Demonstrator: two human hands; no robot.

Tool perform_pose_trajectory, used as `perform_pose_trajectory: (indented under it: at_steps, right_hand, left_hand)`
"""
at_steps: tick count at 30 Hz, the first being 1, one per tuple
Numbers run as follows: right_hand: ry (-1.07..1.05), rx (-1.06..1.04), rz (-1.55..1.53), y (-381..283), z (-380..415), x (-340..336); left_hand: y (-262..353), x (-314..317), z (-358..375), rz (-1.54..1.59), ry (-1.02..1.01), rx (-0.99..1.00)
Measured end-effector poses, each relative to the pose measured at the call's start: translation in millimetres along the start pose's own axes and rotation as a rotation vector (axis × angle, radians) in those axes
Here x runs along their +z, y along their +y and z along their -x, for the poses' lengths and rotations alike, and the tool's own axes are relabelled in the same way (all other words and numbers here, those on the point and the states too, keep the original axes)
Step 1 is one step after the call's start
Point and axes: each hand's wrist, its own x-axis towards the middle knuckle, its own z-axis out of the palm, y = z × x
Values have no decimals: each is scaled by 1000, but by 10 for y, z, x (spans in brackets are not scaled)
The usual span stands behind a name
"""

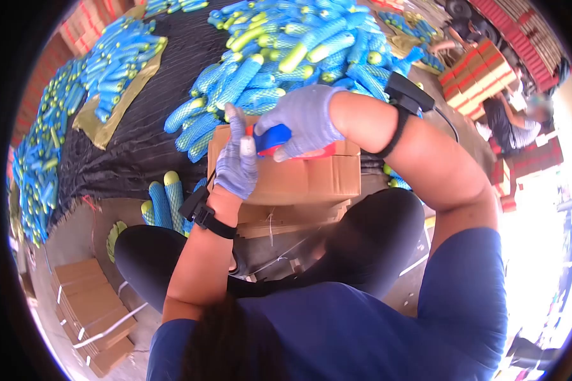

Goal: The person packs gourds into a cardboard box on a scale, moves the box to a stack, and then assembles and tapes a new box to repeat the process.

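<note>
My right hand (305, 120), in a pale grey-purple glove, is closed round a blue and red tape dispenser (273, 137). Beneath it is a closed cardboard box (305, 181), with red showing along its top under my right hand. My left hand (238, 155), gloved alike, is over the box's left end, beside the dispenser's front. Its index finger points up and away, and its thumb lies near the blue part. Whether the left fingertips touch the tape cannot be made out. The box rests in front of me between my knees, on flattened cardboard (286, 222).
Long green vegetables in blue net sleeves (279, 51) are heaped beyond the box on a dark sheet (165, 70). More sleeved vegetables (165, 200) lie by my left knee. Strapped flat cartons (92, 305) sit lower left. Red-taped boxes (476, 76) and a person (511, 120) are at right.
</note>
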Motion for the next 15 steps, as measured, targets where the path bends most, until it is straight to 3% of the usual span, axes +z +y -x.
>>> perform_pose_trajectory:
  at_steps: [4, 7, 8, 12, 14, 15]
  right_hand:
    - [124, -81, -16, 229, 274, 163]
    - [130, -107, -170, 750, 858, 428]
    - [72, -8, -240, 807, 1174, 470]
    - [-68, 254, -333, 1138, 2212, 788]
    - [-97, 374, -84, 1319, 2446, 1008]
    - [-91, 387, -99, 1346, 2459, 1062]
  left_hand:
    - [51, 38, -52, -394, -97, 291]
    - [160, 81, -111, -855, -237, 40]
    - [113, 164, -101, -1101, -250, 111]
    - [385, 270, -139, -1140, -326, 13]
    - [396, 273, -142, -1152, -342, 31]
    - [395, 269, -146, -1177, -351, 36]
